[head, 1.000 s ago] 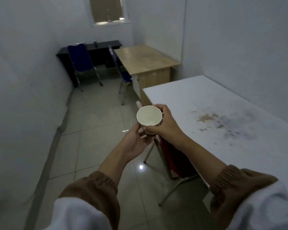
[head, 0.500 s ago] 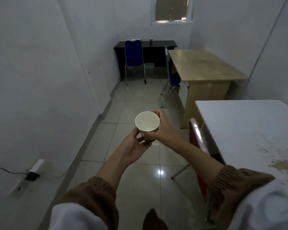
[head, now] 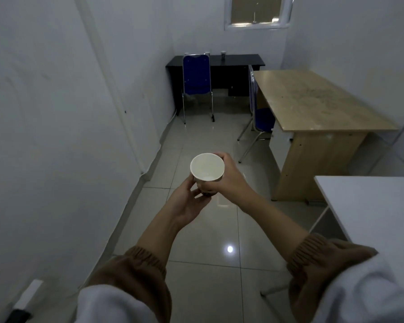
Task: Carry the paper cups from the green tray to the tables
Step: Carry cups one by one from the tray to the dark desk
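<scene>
I hold an empty white paper cup (head: 207,167) upright in front of me over the tiled floor. My right hand (head: 229,180) grips its side from the right, fingers curled round it. My left hand (head: 187,201) cups its base from below, thumb on the cup's left side. Another paper cup (head: 223,55) stands far off on the black desk (head: 238,60) at the back wall. A wooden table (head: 313,101) is ahead on the right, and the corner of a white table (head: 369,206) is near right. The green tray is not in view.
A blue chair (head: 196,78) stands at the black desk, and a second blue chair (head: 259,113) is tucked at the wooden table. A white wall runs close on the left. A power strip (head: 29,294) lies low on the left. Glossy tiles (head: 208,252) stretch ahead.
My view has swung left and moved forward along the aisle. The white table has slid off to the right, and the wooden table and black desk are nearer. Both hands keep the cup.
</scene>
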